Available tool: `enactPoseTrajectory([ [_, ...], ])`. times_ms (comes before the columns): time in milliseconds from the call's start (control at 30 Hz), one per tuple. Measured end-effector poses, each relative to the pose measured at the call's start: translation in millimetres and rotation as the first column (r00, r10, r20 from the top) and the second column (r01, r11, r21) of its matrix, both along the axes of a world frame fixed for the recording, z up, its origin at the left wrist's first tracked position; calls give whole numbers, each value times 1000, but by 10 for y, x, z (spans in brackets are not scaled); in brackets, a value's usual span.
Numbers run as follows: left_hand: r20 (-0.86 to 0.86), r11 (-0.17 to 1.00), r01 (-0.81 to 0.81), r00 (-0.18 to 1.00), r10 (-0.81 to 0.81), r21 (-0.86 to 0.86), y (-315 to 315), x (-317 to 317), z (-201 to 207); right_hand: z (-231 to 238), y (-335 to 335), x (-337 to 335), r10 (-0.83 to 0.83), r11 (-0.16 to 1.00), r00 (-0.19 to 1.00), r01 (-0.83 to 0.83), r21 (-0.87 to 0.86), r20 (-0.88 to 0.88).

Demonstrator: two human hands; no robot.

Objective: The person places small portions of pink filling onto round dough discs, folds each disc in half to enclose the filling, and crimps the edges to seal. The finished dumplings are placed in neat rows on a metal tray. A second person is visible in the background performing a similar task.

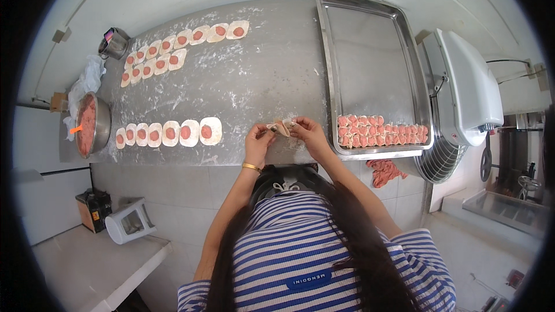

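Near the front edge of the floury steel table [272, 63], a wonton [281, 127] with a pale, folded wrapper hangs between my hands. My left hand [259, 140] pinches its left end with thumb and fingers. At the other end the fingertips of my right hand [310, 136] are closed on the wrapper. To the left lies a row of flat wrappers [171, 133], each with a round lump of pink meat on it. Further back on the left are two more rows of such wrappers [199, 35]. Folded wontons [381, 132] sit packed in the tray's near end.
A large steel tray [370, 63] stands right of my hands. A bowl [103, 124] of pink meat filling [88, 122] with an orange-handled tool [76, 130] is at the left edge, near a metal pot [115, 45]. A white machine [468, 86] stands beyond the tray; a red cloth [384, 173] lies below.
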State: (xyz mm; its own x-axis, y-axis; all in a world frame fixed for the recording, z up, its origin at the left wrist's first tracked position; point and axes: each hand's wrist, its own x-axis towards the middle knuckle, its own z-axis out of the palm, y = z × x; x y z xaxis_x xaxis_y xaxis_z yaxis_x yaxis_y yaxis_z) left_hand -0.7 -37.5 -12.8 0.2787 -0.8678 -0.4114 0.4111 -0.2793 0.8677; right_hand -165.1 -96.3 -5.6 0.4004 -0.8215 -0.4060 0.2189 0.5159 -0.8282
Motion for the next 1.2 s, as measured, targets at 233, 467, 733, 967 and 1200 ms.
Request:
enactPoseTrajectory([
  [233,-34,993,49,998,-53,-108,31,-3,207,131,-1,-19,48,991,999,-49,-123,-13],
  [467,83,982,186,980,-183,-30,28,41,238,14,-94,-112,118,960,980,-154,-233,-162],
  [733,598,949,286,787,-152,-135,35,-62,43,164,-22,-120,68,844,856,-324,-428,-512],
  [967,622,958,284,744,-244,36,-18,-224,31,82,-76,-148,-5,701,777,-446,-557,-629],
  [1200,696,950,300,662,-277,92,-6,-273,174,100,-80,-184,-64,649,773,-448,-615,-631],
])
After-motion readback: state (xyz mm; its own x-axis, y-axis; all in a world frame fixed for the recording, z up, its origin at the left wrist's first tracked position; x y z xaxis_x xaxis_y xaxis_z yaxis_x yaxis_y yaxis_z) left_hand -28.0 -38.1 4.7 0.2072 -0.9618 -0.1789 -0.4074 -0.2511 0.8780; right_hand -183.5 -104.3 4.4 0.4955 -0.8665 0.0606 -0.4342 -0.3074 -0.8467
